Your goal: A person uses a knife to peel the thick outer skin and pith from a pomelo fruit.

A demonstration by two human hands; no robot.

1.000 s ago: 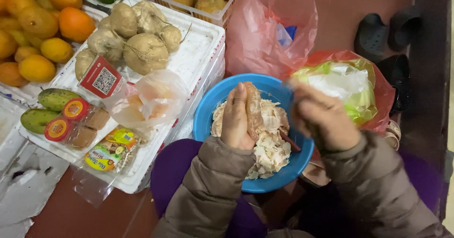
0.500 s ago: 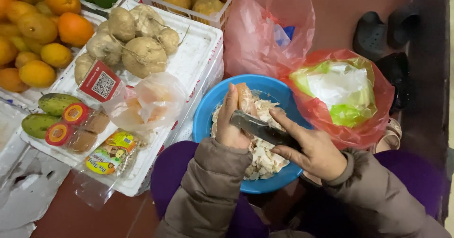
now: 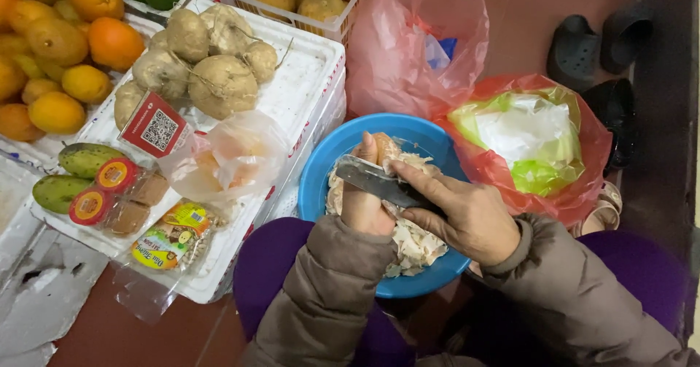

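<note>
Over the blue bowl, the left hand grips a pale root while the right hand grasps a knife laid flat on it. Peeling looks underway, with peels piled below; next, the blade probably needs a careful push toward 10 o'clock, clear of the thumb.

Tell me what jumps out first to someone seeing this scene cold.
At centre, the left hand holds a pale root over a blue bowl of peelings while the right hand draws a knife across it. To the left, a white crate carries knobbly brown tubers, with oranges beyond. To the right sits a red bag of green and white plastic.
</note>
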